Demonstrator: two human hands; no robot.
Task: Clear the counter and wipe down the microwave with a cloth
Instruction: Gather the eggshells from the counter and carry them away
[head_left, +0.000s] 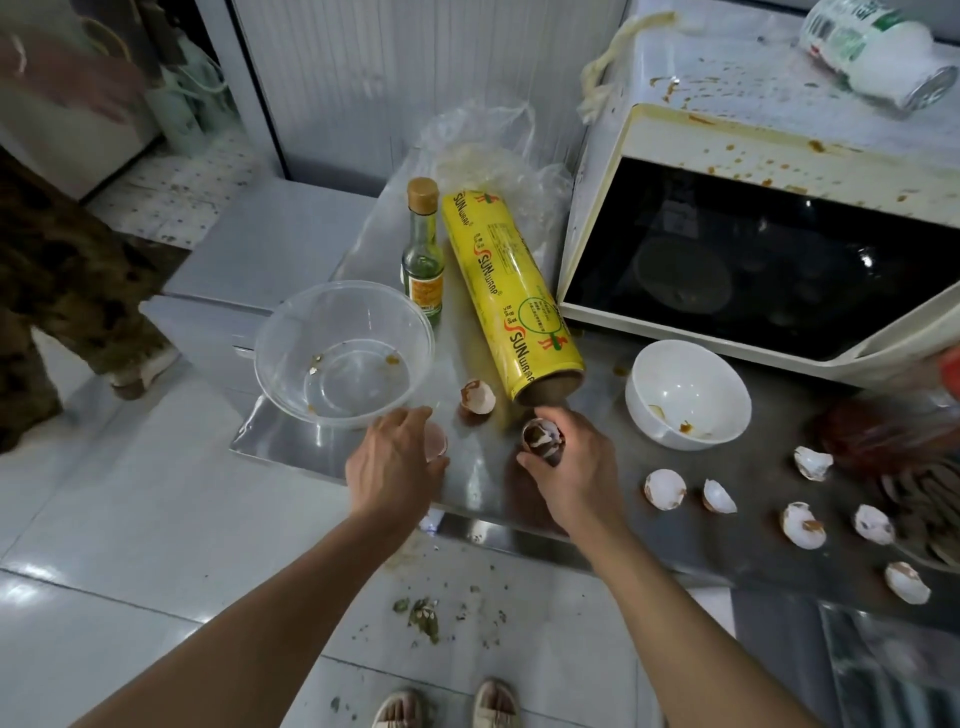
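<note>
A steel counter (478, 467) holds a stained white microwave (753, 260) at the back right. My right hand (566, 462) is shut on a brown-stained eggshell (543, 435) near the counter's front. My left hand (395, 462) lies over a pinkish eggshell half (436, 441), fingers curled around it, just in front of a clear plastic bowl (343, 353). Another eggshell (477, 397) lies between my hands. Several more eggshell halves (665, 488) are scattered along the front right. No cloth is in view.
A yellow cling-film roll (511, 296), a small sauce bottle (423, 249) and a crumpled plastic bag (493, 150) stand behind my hands. A dirty white bowl (688, 395) sits before the microwave, a toppled bottle (872, 52) on top. Another person's legs (67, 291) stand at left. Debris litters the floor (426, 613).
</note>
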